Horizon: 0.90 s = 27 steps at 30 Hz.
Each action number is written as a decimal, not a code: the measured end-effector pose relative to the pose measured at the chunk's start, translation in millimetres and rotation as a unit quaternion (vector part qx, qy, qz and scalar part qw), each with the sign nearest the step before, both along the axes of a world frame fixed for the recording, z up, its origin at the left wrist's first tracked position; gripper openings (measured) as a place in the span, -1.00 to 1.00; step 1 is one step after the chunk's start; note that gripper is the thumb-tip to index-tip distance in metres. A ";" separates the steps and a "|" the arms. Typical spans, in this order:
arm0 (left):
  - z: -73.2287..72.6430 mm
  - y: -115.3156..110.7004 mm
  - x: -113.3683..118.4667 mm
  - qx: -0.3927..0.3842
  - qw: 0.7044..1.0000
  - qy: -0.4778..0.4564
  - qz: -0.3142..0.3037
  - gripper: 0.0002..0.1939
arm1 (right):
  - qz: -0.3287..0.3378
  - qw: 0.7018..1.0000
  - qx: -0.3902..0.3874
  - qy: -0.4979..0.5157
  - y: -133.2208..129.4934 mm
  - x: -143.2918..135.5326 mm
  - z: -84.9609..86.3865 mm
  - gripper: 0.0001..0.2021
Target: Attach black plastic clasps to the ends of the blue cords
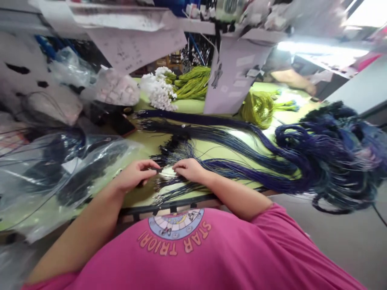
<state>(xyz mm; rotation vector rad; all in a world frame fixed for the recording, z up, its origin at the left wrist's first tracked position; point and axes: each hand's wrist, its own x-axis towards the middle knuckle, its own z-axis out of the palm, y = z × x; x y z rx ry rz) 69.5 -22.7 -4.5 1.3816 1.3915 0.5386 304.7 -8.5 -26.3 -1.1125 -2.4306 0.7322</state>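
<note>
In the head view, dark blue and purple wires (225, 168) lie across the pale green surface (193, 106), their loose lengths gathered in a large tangled heap (338, 153) on the right and their ends fanned out on the left. That layout probably keeps the ends within easy reach while the bulk stays out of the way. Two longer bundles, an upper bundle (205, 118) and a middle bundle (223, 141), run roughly side by side on the far side of the hands, perhaps to keep the groups separate. A cluster of black wire ends (173, 147) sits just beyond the fingers.

The left hand (134, 175) has thumb and forefinger brought almost together at the tip of a small black piece (159, 170), apparently pinched between them; such a light hold would suit a part this small. The right hand (190, 170) is palm down, fingers bent and close together above the near wires, just beside the piece. Its thumb is hidden, so I cannot tell whether it grips a wire or only touches one.

A clear plastic bag (99, 161) with dark contents lies left of the left hand. White connectors (159, 90) on yellow-green wires (195, 82) lie at the far side, and another person's forearm (292, 78) shows at far right
</note>
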 end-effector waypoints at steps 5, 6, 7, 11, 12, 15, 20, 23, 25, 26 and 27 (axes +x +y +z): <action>5.5 1.6 -7.6 -0.038 0.993 0.013 -0.113 -0.78 | 0.111 0.993 0.018 -0.045 2.7 -0.5 -7.1 -0.82; 5.8 2.6 -9.0 -0.044 0.991 0.005 -0.127 -0.78 | 0.124 0.991 0.014 -0.051 4.3 -2.0 -10.2 -0.82; 5.6 3.7 -10.6 -0.050 0.990 0.000 -0.135 -0.77 | 0.127 0.989 0.018 -0.067 6.1 -3.5 -13.1 -0.82; 4.9 5.9 -15.7 -0.050 0.989 -0.043 -0.134 -0.77 | 0.079 0.996 0.002 -0.040 10.3 -7.5 -18.4 -0.80; 5.2 5.6 -16.4 -0.051 0.988 -0.054 -0.132 -0.77 | 0.065 0.997 -0.004 -0.032 10.1 -7.8 -18.3 -0.81; 6.4 4.2 -17.4 -0.056 0.986 -0.069 -0.138 -0.79 | 0.031 0.999 -0.014 -0.014 8.4 -8.0 -18.0 -0.83; 6.1 3.3 -17.2 -0.054 0.985 -0.077 -0.145 -0.80 | -0.025 0.998 -0.033 0.037 7.6 -7.7 -22.3 -0.85; 6.0 2.7 -16.1 -0.047 0.985 -0.091 -0.138 -0.81 | -0.073 0.993 -0.062 0.070 8.9 -7.8 -23.5 -0.89; 6.2 2.1 -15.7 -0.042 0.985 -0.099 -0.133 -0.81 | -0.096 0.987 -0.083 0.100 10.3 -7.6 -23.0 -0.89; 6.4 1.9 -15.6 -0.040 0.986 -0.101 -0.130 -0.81 | -0.104 0.983 -0.092 0.117 11.1 -7.3 -22.4 -0.88; 6.5 1.7 -15.6 -0.039 0.986 -0.103 -0.126 -0.80 | -0.111 0.980 -0.100 0.132 11.9 -6.7 -21.7 -0.85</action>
